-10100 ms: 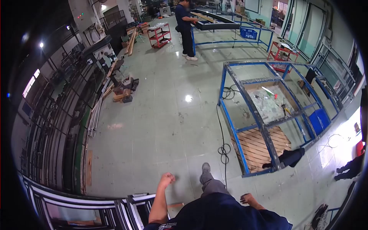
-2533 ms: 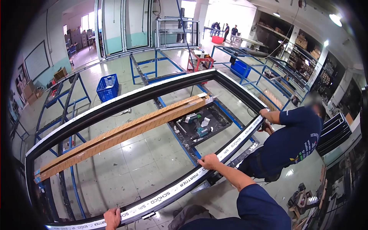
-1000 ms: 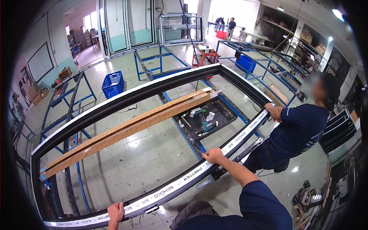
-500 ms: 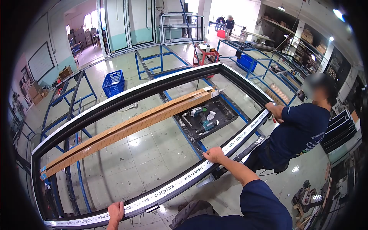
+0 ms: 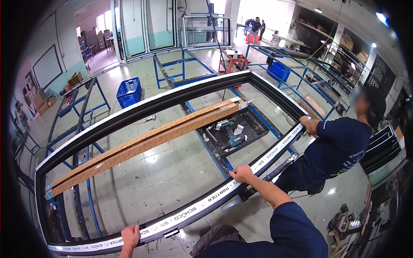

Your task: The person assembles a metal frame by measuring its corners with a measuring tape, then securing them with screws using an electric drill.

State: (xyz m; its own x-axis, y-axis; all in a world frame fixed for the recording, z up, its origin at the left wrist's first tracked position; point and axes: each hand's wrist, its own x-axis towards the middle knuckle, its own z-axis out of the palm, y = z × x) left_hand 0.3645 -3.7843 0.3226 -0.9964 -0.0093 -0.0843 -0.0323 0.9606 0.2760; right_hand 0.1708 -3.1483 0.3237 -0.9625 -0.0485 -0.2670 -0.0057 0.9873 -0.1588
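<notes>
Fingers of left hand (image 5: 130, 236) and right hand (image 5: 242, 174), curled nearly closed, are gripping the frame (image 5: 189, 211), perhaps risking pinching if the co-worker (image 5: 333, 148) is tugging.

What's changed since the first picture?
Both hands were empty. The wearer has come up to the big frame, and the left hand and right hand have taken hold of its near edge. The other person now looks much closer. The cardboard and blue crate seem to have stayed put.
</notes>
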